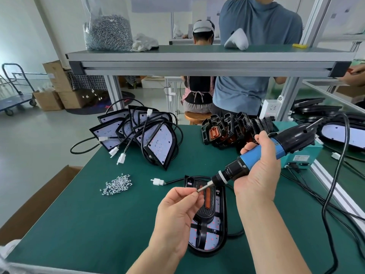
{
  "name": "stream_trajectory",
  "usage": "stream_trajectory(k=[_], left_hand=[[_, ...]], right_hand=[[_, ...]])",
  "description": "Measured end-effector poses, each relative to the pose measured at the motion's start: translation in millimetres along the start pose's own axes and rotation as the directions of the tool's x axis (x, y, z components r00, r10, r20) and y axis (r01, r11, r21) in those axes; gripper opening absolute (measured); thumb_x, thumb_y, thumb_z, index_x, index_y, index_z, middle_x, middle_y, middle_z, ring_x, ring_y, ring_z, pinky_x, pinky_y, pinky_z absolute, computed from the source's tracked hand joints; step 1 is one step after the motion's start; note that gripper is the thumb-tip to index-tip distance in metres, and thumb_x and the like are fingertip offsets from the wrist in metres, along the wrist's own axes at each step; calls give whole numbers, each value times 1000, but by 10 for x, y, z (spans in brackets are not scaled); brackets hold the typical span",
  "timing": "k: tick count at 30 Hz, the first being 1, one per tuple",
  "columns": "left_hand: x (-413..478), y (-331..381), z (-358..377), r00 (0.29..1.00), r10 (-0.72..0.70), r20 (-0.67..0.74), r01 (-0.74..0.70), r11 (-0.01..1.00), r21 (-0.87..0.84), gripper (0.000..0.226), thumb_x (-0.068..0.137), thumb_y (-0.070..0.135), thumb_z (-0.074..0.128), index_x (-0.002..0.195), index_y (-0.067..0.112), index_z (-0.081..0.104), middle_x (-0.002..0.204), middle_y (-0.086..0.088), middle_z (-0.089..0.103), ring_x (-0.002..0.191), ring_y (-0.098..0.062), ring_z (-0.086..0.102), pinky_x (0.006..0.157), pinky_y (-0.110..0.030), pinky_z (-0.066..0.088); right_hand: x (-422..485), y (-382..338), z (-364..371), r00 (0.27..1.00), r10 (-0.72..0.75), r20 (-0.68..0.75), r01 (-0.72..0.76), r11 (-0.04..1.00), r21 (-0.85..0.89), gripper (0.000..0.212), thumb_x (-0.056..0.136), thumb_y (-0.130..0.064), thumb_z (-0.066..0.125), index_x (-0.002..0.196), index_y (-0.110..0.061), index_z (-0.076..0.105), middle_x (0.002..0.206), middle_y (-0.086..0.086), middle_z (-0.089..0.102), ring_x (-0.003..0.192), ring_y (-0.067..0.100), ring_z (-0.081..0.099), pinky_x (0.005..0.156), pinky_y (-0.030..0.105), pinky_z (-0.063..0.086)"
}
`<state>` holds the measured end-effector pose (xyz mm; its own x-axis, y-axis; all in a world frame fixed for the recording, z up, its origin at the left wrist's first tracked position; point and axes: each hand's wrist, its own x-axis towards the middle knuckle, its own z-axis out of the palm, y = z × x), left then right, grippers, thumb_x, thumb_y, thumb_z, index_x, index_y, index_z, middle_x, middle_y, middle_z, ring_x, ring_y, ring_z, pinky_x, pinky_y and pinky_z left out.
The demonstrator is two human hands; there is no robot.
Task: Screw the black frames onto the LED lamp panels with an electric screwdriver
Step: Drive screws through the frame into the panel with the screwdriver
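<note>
Head view. The right hand [258, 171] wraps its fingers and thumb around the blue barrel of the electric screwdriver [262, 153], holding it tilted above the bench with its bit [205, 187] pointing down and to the left. The left hand [175, 212] pinches a small screw [198, 191] between thumb and forefinger at the tip of the bit; the remaining fingers are curled in, and the screw is mostly hidden.

Directly beneath both hands, an LED lamp panel [205, 237] lies flat on the green bench mat [98, 224] with a black frame [207, 211] seated on it. The panel's black cable ends in a white connector [157, 181] just to the left.

A loose pile of screws [116, 184] lies on the mat, left of the connector. Farther back, a heap of unframed LED panels [142, 133] with cables leans together, and a row of spare black frames [227, 129] stands to its right.

A teal power unit [302, 157] sits behind the right hand. A clear bag of screws [107, 32] stands on the upper shelf [197, 56].
</note>
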<state>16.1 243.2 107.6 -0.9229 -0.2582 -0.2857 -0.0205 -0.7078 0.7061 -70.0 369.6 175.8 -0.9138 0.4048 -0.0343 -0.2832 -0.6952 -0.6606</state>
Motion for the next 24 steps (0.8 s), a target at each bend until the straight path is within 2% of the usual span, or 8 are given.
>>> stream_trajectory(k=[6, 10, 12, 15, 18, 20, 22, 24], left_hand=[[1, -113, 21, 940, 342, 10, -331, 902, 277, 24, 87, -11, 66, 76, 9, 74, 78, -13, 74, 73, -21, 73, 70, -21, 58], [38, -130, 0, 916, 396, 66, -395, 861, 320, 28, 87, -11, 67, 82, 15, 76, 80, -10, 75, 76, -22, 74, 72, -21, 58], [81, -129, -35, 922, 377, 87, -385, 870, 309, 33, 85, -12, 70, 95, 19, 76, 82, -8, 75, 79, -20, 74, 75, -22, 58], [173, -138, -147, 933, 347, 94, -358, 865, 351, 54, 82, -6, 77, 123, 27, 64, 95, -10, 76, 92, -20, 75, 80, -23, 58], [278, -114, -281, 906, 419, 61, -373, 723, 581, 62, 78, 10, 85, 126, 36, 56, 103, 5, 73, 99, -12, 69, 85, -26, 54], [357, -66, -324, 904, 427, 26, -304, 597, 742, 60, 77, 26, 88, 125, 37, 53, 109, 12, 63, 105, -5, 60, 86, -24, 47], [439, -13, -320, 958, 287, 8, -160, 512, 844, 68, 76, 46, 84, 132, 32, 49, 116, 12, 54, 107, -4, 55, 85, -24, 44], [507, 11, -292, 995, 102, 3, -47, 426, 903, 82, 70, 63, 77, 136, 26, 45, 118, 9, 56, 106, -6, 57, 87, -27, 46]], right_hand=[[76, 58, 9, 987, 83, -141, -87, 996, -22, 24, 88, -31, 74, 105, -19, 61, 62, -9, 62, 58, 8, 59, 59, 19, 52], [129, 91, -31, 979, 120, -163, -125, 992, -17, 21, 87, -30, 75, 100, -20, 62, 61, -10, 63, 56, 7, 60, 58, 19, 53], [157, 97, -30, 979, 124, -163, -127, 992, -6, 20, 87, -29, 75, 98, -19, 62, 61, -9, 62, 56, 8, 60, 57, 19, 53], [214, 94, 0, 981, 125, -148, -125, 992, 5, 18, 86, -28, 76, 93, -20, 62, 62, -8, 62, 57, 8, 60, 59, 20, 54], [292, 110, 38, 988, 100, -118, -103, 995, -17, 21, 87, -28, 75, 101, -18, 62, 63, -7, 62, 58, 8, 60, 58, 19, 53], [347, 152, 70, 993, 78, -94, -82, 995, -48, 24, 88, -28, 74, 105, -17, 61, 63, -7, 61, 59, 8, 60, 58, 20, 52], [395, 221, 114, 996, 49, -70, -54, 996, -71, 22, 88, -26, 74, 103, -17, 62, 63, -7, 60, 58, 8, 59, 58, 20, 52], [435, 307, 163, 999, 21, -47, -26, 995, -101, 18, 87, -24, 75, 99, -18, 62, 62, -7, 60, 58, 8, 59, 57, 22, 52]])
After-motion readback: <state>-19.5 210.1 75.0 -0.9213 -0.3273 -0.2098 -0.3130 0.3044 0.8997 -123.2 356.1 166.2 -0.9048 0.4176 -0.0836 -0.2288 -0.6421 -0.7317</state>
